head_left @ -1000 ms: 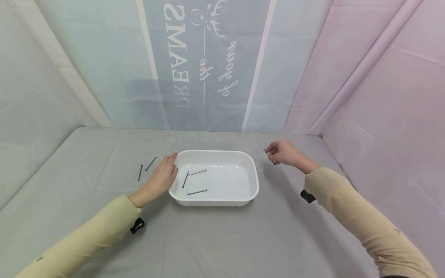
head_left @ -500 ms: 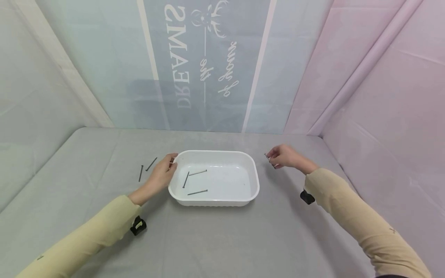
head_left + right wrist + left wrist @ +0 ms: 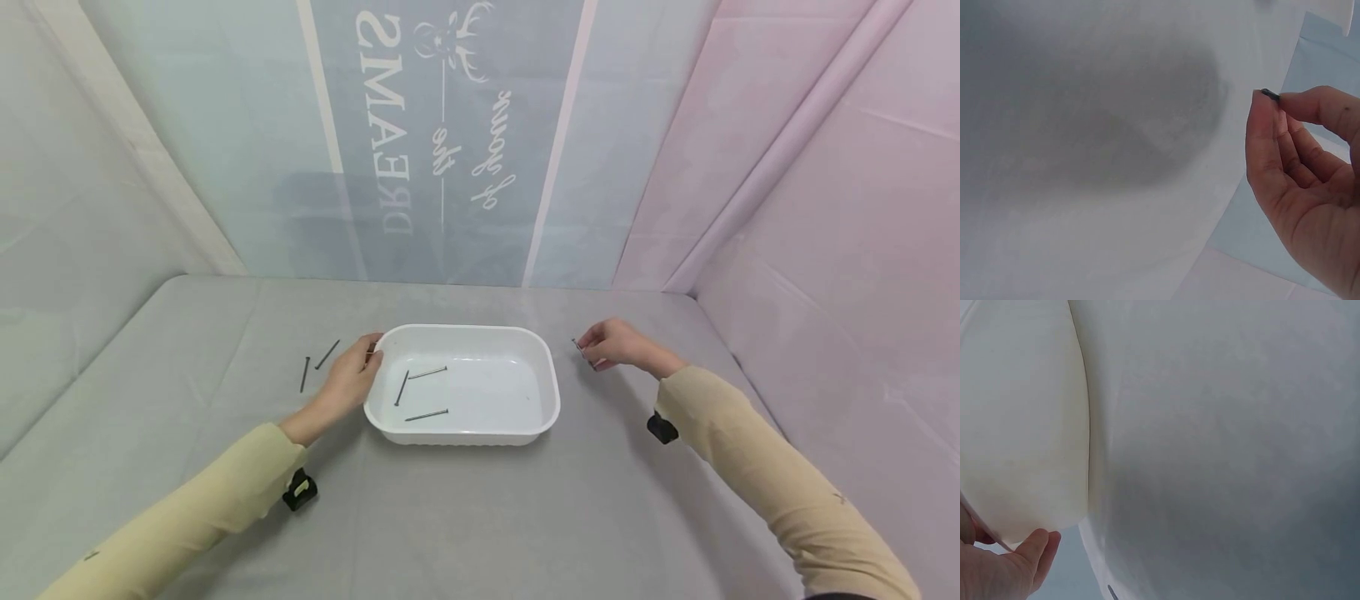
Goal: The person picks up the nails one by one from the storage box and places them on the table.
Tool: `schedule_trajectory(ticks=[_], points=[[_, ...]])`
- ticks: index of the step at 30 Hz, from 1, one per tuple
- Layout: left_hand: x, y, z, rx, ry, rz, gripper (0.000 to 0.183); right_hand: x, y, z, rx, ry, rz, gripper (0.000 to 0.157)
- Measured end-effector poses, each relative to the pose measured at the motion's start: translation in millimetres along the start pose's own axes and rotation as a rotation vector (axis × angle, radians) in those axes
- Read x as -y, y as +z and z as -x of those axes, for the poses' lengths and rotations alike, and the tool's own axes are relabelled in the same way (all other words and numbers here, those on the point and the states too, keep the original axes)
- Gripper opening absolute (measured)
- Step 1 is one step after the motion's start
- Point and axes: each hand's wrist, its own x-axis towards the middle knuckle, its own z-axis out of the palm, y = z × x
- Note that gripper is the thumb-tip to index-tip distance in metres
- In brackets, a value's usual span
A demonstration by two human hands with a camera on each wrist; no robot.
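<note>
While right hand (image 3: 611, 343) pinches nail (image 3: 1270, 95) between thumb and finger, right of tray (image 3: 487, 438) and apart from it, left hand (image 3: 349, 377) grips tray's left rim. In tray: three nails (image 3: 426, 415), loose, left half. On table (image 3: 450, 525), left of left hand: two nails (image 3: 304, 375). Likely fault: held nail slips, contact being small; tray may skid if left hand pulls.

the right grip (image 3: 612, 342) and its pinched nail (image 3: 1270, 95) have moved slightly lower in the head view.
</note>
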Motion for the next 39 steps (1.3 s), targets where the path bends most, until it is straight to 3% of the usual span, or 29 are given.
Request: schedule_trajectory(ticks=[39], points=[[-3.1, 0.3, 2.0, -0.009, 0.011, -0.009, 0.039, -15.5, 2.5, -9.9, 0.052, 0.108, 0.035, 0.022]])
